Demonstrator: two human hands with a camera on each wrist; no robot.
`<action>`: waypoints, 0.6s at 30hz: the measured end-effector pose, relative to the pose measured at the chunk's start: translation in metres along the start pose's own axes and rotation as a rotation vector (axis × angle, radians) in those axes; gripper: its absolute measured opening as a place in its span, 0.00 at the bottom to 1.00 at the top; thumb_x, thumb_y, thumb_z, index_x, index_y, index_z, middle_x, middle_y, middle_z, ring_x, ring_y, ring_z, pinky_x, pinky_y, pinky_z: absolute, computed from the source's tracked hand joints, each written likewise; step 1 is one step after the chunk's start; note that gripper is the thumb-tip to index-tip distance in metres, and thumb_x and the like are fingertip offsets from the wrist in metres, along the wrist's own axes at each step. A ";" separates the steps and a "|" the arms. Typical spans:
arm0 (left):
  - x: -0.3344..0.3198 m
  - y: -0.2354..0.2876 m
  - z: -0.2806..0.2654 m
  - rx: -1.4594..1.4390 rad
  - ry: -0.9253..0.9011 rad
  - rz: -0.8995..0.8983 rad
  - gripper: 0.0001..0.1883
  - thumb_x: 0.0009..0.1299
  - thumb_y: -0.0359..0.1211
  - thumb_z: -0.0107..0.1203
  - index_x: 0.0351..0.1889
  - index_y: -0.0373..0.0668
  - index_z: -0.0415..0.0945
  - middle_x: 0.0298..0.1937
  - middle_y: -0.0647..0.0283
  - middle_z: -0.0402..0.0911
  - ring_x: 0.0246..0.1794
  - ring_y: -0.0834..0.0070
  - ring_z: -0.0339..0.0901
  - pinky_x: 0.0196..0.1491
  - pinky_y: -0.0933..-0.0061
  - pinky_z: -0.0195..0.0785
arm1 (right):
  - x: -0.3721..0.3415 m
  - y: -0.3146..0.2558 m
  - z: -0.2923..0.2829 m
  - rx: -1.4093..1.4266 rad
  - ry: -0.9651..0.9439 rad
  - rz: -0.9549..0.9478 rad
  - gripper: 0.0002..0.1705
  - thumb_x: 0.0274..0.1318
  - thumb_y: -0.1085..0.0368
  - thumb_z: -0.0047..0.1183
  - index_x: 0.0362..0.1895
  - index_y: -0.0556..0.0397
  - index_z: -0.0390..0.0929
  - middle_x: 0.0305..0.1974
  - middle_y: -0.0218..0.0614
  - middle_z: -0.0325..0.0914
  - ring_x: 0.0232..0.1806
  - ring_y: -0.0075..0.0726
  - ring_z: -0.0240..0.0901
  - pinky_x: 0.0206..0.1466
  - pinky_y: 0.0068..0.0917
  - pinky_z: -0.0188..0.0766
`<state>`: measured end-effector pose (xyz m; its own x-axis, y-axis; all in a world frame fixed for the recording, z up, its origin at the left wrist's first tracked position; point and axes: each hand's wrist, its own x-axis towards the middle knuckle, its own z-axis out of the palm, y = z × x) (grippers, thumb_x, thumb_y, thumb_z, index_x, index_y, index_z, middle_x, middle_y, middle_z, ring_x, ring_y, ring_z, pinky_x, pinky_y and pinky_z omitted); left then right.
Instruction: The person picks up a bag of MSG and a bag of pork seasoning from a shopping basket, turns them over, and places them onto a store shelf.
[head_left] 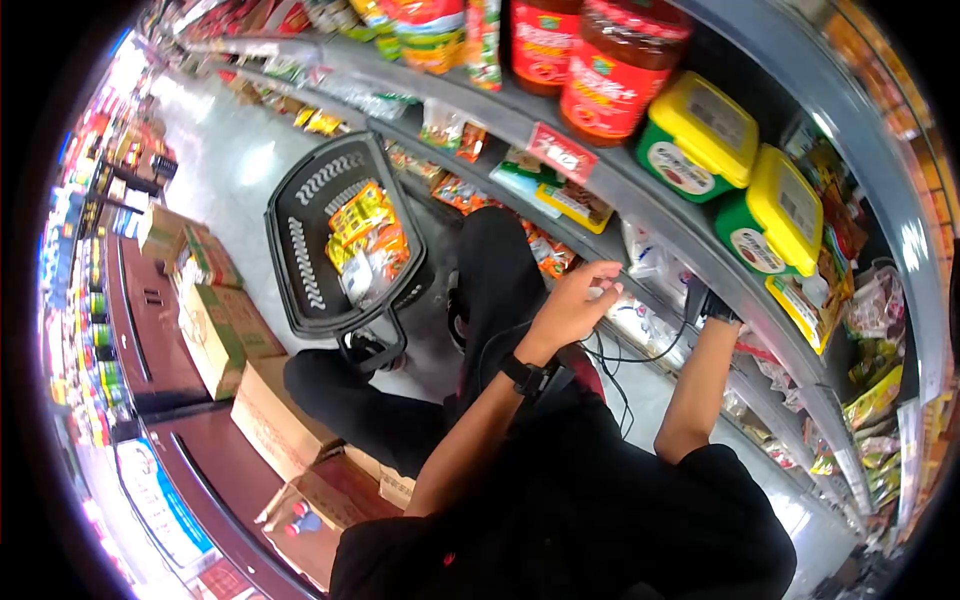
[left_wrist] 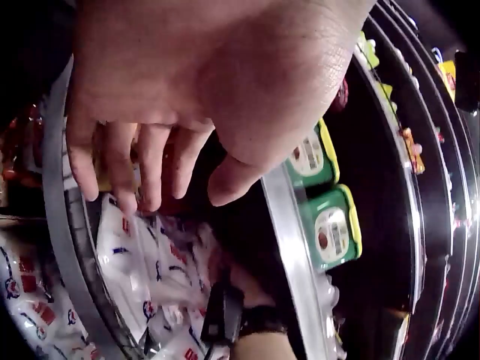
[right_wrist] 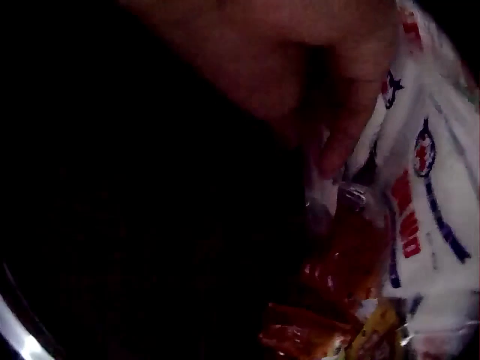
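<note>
Packets in white wrapping (right_wrist: 427, 210) lie on a lower shelf (left_wrist: 56, 195) just beside the right hand (right_wrist: 262, 60), whose fingers point down at clear plastic (right_wrist: 322, 195); whether they grip it I cannot tell. Left of it the left hand (head_left: 572, 312) hangs, fingers loosely extended, holding nothing. Farther left, a black basket (head_left: 317, 215) holds yellow-orange packets (head_left: 368, 228) and a whitish one (head_left: 357, 278); above the right hand stand green tubs with yellow lids (head_left: 700, 138).

Two big red-labelled jars (head_left: 615, 80) are standing next to a pair of green tubs (head_left: 690, 150) with yellow lids, and a red price tag (head_left: 563, 152) is sitting on the shelf edge (head_left: 655, 208) just below the jars. Across the aisle, cardboard boxes (head_left: 280, 415) are crowding some dark brown cabinets (head_left: 160, 340), one box gaping open.
</note>
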<state>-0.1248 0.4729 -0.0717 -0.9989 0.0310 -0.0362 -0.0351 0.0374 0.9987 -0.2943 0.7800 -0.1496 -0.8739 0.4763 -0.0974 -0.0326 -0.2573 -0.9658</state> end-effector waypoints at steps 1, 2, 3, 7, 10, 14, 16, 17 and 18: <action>-0.008 0.000 -0.011 -0.016 0.029 -0.031 0.18 0.68 0.34 0.56 0.55 0.41 0.73 0.51 0.62 0.79 0.50 0.74 0.76 0.50 0.72 0.69 | -0.001 0.002 -0.001 -0.034 -0.006 -0.005 0.10 0.63 0.58 0.49 0.36 0.50 0.74 0.29 0.29 0.72 0.30 0.28 0.67 0.35 0.30 0.65; -0.019 -0.002 -0.020 -0.034 0.058 -0.069 0.18 0.69 0.34 0.56 0.56 0.42 0.73 0.52 0.65 0.79 0.51 0.77 0.76 0.51 0.73 0.68 | 0.001 0.001 -0.001 -0.072 -0.011 -0.015 0.10 0.63 0.57 0.48 0.35 0.50 0.74 0.28 0.29 0.71 0.29 0.27 0.66 0.34 0.30 0.64; -0.028 -0.008 -0.030 -0.068 0.088 -0.048 0.16 0.70 0.32 0.55 0.55 0.43 0.74 0.50 0.66 0.79 0.50 0.79 0.75 0.51 0.74 0.68 | -0.003 0.003 -0.002 -0.113 -0.019 -0.016 0.11 0.63 0.57 0.48 0.34 0.49 0.74 0.27 0.28 0.71 0.28 0.27 0.65 0.32 0.29 0.64; -0.063 -0.017 -0.073 -0.276 0.202 0.032 0.14 0.71 0.29 0.52 0.53 0.36 0.73 0.49 0.64 0.79 0.51 0.79 0.74 0.55 0.77 0.65 | -0.004 -0.010 0.002 -0.290 -0.028 -0.088 0.13 0.63 0.55 0.47 0.31 0.49 0.74 0.23 0.26 0.69 0.24 0.26 0.63 0.28 0.28 0.61; -0.088 -0.007 -0.108 -0.376 0.314 0.047 0.14 0.72 0.32 0.49 0.53 0.37 0.72 0.50 0.63 0.79 0.50 0.78 0.75 0.52 0.77 0.65 | -0.024 -0.018 0.014 -0.481 -0.061 -0.232 0.16 0.63 0.53 0.47 0.28 0.49 0.73 0.20 0.25 0.67 0.20 0.25 0.61 0.24 0.26 0.59; -0.116 0.024 -0.146 -0.566 0.589 0.118 0.14 0.72 0.33 0.50 0.54 0.42 0.71 0.50 0.63 0.79 0.49 0.77 0.76 0.49 0.77 0.63 | -0.097 0.021 0.069 -0.743 -0.452 -0.162 0.18 0.63 0.52 0.46 0.25 0.49 0.74 0.18 0.25 0.67 0.17 0.21 0.62 0.22 0.22 0.60; -0.131 0.023 -0.169 -0.525 0.720 0.178 0.14 0.72 0.34 0.50 0.54 0.44 0.71 0.50 0.63 0.79 0.49 0.77 0.76 0.49 0.77 0.63 | -0.216 0.012 0.152 -0.819 -0.721 -0.058 0.18 0.64 0.53 0.50 0.29 0.52 0.75 0.17 0.26 0.68 0.17 0.21 0.69 0.18 0.19 0.60; -0.139 0.021 -0.183 -0.486 0.790 0.198 0.14 0.72 0.34 0.50 0.54 0.44 0.71 0.51 0.64 0.79 0.49 0.77 0.76 0.49 0.77 0.63 | -0.236 0.029 0.176 -0.737 -0.898 -0.016 0.16 0.64 0.54 0.52 0.31 0.54 0.76 0.18 0.26 0.69 0.18 0.21 0.70 0.18 0.19 0.62; -0.149 0.018 -0.196 -0.446 0.855 0.213 0.14 0.72 0.34 0.50 0.54 0.45 0.71 0.51 0.64 0.79 0.48 0.77 0.77 0.48 0.77 0.63 | -0.277 0.020 0.211 -0.697 -1.046 0.009 0.14 0.64 0.56 0.52 0.33 0.54 0.75 0.19 0.26 0.69 0.19 0.20 0.68 0.21 0.19 0.63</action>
<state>0.0170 0.2733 -0.0413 -0.6668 -0.7452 0.0091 0.3145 -0.2703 0.9100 -0.1547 0.4656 -0.0915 -0.8485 -0.4992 -0.1758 -0.0410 0.3932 -0.9185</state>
